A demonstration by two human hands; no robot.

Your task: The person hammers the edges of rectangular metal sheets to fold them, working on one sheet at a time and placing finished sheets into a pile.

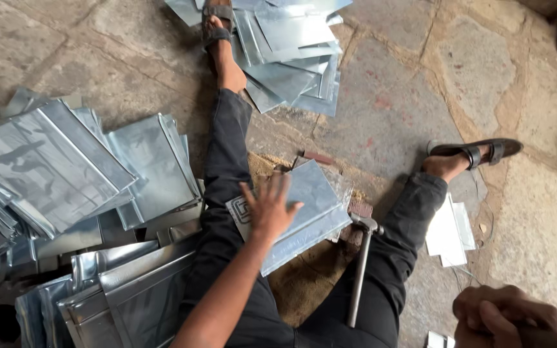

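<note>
Head view: a person sits on a stone floor (388, 109), legs spread, the left hand (269, 209) pressed flat with fingers splayed on a metal sheet (311, 206) lying on burlap (298, 283) between the knees. A hammer (361, 264) rests just beside the sheet's right edge, its head near the sheet's corner. The right hand (504, 316), at the floor's lower right corner, is clenched around something blurred. Stacks of sheets (66, 174) crowd the floor's left edge; another pile (291, 58) lies beside the left foot at the far edge.
</note>
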